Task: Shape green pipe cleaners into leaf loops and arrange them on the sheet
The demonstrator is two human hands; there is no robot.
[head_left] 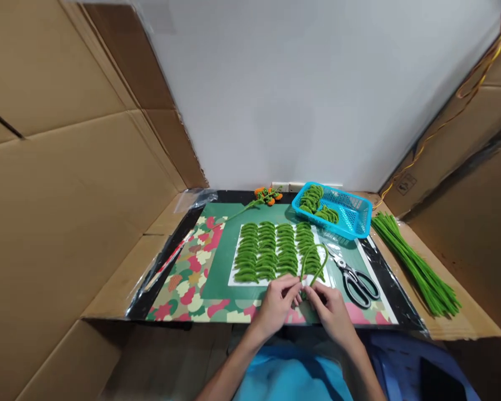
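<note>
The worktop [390, 273] carries one green mat [217, 262] with a patterned border, and on that lies one white sheet [232, 282]. At the far right I see one blue basket [354, 214], and to its right one bundle of green stems [415, 264], too dense to count. One sprig with orange flowers [268, 196] lies at the mat's far edge; its blooms are too small to number surely.

Both hands are at the near edge of the sheet. The left hand [279, 303] and the right hand [329, 306] are each drawn into a pinch, fingertips nearly together, gripping the lower part of a green loop. One pair of scissors [349, 272] lies just right of the sheet.

The one green loop [327, 256] rises from the fingertips, in front of the rightmost leaf pieces as I look. It seems feather-light, soft and fuzzy over a bendable core, hardly slippery or fragile, though easily kinked; the best hold looks to be low, near its ends.

Smallest are the curved green leaf pieces [267, 250]: four columns on the sheet, packed too tightly to count singly, with more heaped in the basket.
</note>
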